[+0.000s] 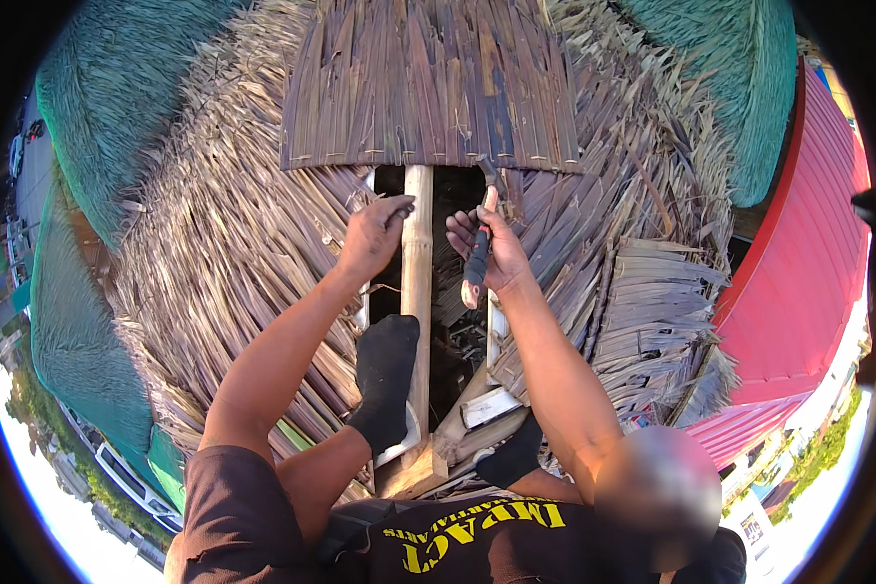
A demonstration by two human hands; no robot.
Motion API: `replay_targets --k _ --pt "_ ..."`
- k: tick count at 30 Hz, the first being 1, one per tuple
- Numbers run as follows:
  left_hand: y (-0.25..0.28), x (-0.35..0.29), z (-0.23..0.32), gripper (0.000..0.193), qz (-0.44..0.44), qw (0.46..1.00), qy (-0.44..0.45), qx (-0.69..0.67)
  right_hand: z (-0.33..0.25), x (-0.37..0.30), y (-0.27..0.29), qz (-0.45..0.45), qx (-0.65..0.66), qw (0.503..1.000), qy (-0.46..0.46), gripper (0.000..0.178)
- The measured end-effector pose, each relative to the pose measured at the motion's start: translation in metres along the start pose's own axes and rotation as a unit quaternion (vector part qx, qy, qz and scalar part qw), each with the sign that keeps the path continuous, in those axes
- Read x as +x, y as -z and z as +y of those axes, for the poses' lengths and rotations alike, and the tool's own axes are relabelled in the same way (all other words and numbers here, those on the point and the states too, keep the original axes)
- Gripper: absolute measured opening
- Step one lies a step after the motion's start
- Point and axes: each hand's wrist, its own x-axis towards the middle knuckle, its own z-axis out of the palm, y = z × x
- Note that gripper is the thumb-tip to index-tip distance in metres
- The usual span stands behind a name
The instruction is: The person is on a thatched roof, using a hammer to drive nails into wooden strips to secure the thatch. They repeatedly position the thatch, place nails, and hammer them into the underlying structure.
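My left hand (378,234) is closed, fingers pressed together just left of an upright bamboo pole (418,224); what they pinch, if anything, is too small to make out. In my right hand (496,248) is a hammer (477,255) with a black and red grip, the thumb lying over the handle and the other fingers curled loosely. Its metal head reaches up to the lower edge of a brown palm-leaf thatch panel (428,88). Under that edge the pole runs through an opening in the roof, with a dark gap on either side.
Dry thatch (234,195) slopes away on both sides. My black-socked foot (386,375) stands by the pole, above a cut timber end (414,472). Loose thatch (657,302) lies at right, with a red metal roof (798,263) beyond. Green thatched roofs (117,107) rise at far left.
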Motion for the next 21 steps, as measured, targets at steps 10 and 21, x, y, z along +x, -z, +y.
replay_targets --k 10,21 --pt "-0.005 0.073 -0.111 0.019 0.205 0.96 0.14 0.133 0.025 0.004 -0.033 0.143 -0.313 0.936 -0.068 0.037" --pt "-0.027 0.079 -0.137 0.018 0.205 0.954 0.034 0.216 0.028 0.052 -0.091 -0.039 -0.756 0.62 0.203 0.033"
